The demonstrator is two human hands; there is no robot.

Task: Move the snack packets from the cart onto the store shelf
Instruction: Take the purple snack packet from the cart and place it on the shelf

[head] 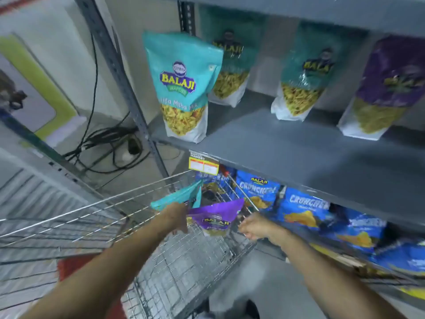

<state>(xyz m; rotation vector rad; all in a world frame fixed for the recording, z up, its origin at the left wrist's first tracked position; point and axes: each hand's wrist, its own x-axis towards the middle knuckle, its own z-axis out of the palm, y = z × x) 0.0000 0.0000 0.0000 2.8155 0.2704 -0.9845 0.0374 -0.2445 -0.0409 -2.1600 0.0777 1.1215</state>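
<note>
Snack packets lie in the wire cart (92, 217): a teal packet (177, 196) half hidden behind the left hand (176, 218), whose grip cannot be told, then a purple packet (216, 218). Right hand (255, 226) hangs loosely open, blurred.

Both forearms bare, no sleeves in view up to frame edge. No watch, band or ring seen on either wrist. Left hand (176, 216) and right hand (254, 226) bare, no gloves. Fingers blurred, nails and detail can't be made out. Dark shape at bottom centre, poss. a shoe (250, 309), too blurred to tell.
</note>
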